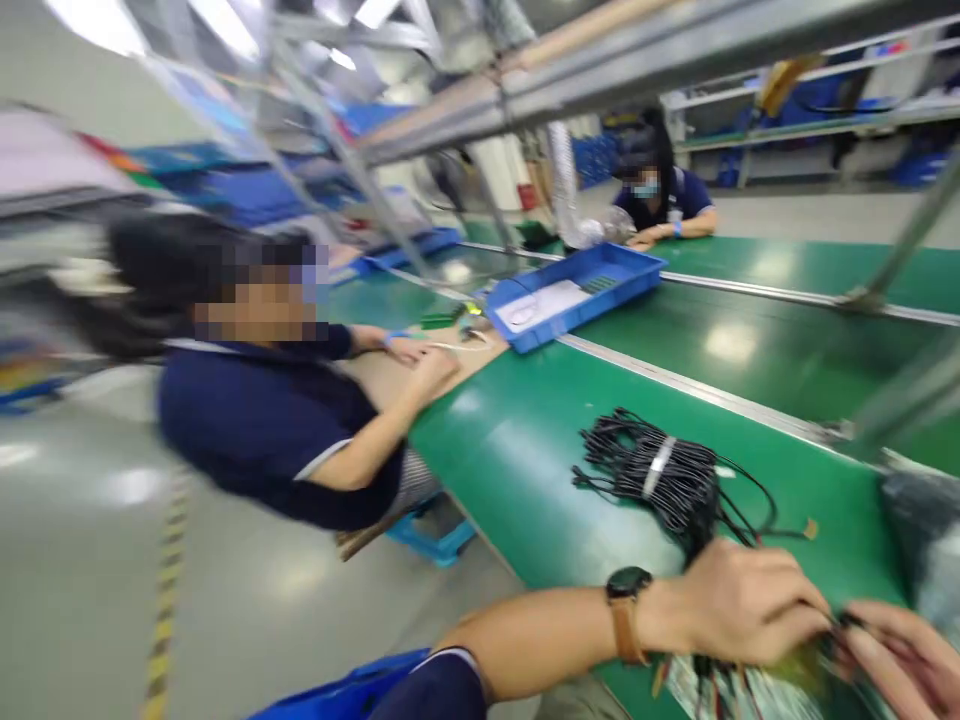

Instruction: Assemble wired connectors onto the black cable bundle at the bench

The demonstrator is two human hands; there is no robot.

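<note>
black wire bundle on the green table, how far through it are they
Looks early. The black wire bundle lies on the green table, its white band on, so most wires seem unhandled. In hand: the left hand and right hand pinch a few thin wires at the near edge; the grip is blurred. Nothing clearly finished shows nearby.

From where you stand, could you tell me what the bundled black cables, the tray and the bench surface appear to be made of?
The bundle of black cables looks like thin plastic-sheathed wire, matte, tied with a pale band. The blue tray seems to be moulded plastic with an even colour and a slight sheen. The green bench surface looks like a smooth rubbery or vinyl mat, since it reflects the ceiling lights softly.
</note>
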